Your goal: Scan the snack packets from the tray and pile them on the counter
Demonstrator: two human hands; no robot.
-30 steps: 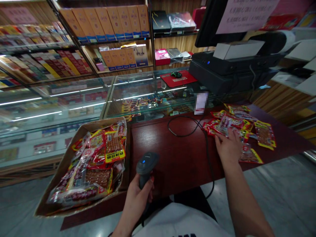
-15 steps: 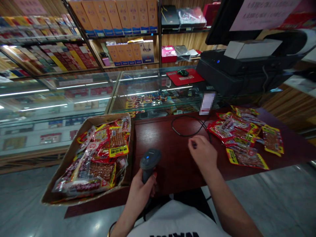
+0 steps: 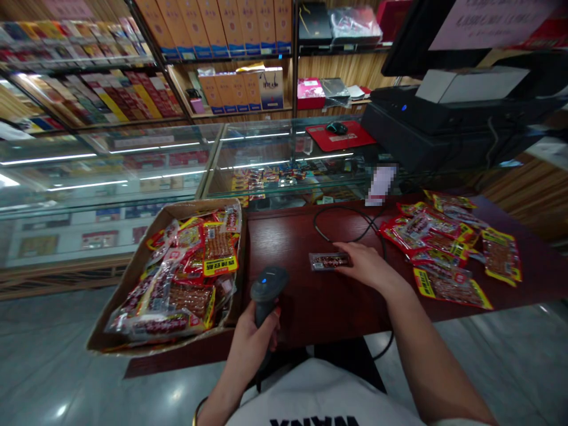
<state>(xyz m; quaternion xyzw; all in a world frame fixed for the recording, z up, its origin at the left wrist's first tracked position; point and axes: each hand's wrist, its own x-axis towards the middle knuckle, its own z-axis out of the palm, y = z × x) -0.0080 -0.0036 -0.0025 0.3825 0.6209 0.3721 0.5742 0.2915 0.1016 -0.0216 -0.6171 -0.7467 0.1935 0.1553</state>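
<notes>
The left hand [image 3: 254, 332] wraps the handle of a dark scanner [image 3: 269, 284] over the table's [image 3: 310, 313] near edge, as half a second ago. The right hand [image 3: 366, 265] pinches the right end of a small packet [image 3: 327, 262] between thumb and fingers, midway along the table; whether it touches the wood I cannot tell. Half a second earlier that hand was curled and the packet hidden; before that, it was at the pile of packets [image 3: 428, 232] near the right end.

A black cable [image 3: 337, 207] loops behind the right hand and drops over the near edge. An open carton [image 3: 189, 209] full of packets covers the left end, reaching past the near-left corner. A glass counter [image 3: 270, 139] bounds the far edge. Bare wood shows between carton and small packet, and along the near edge.
</notes>
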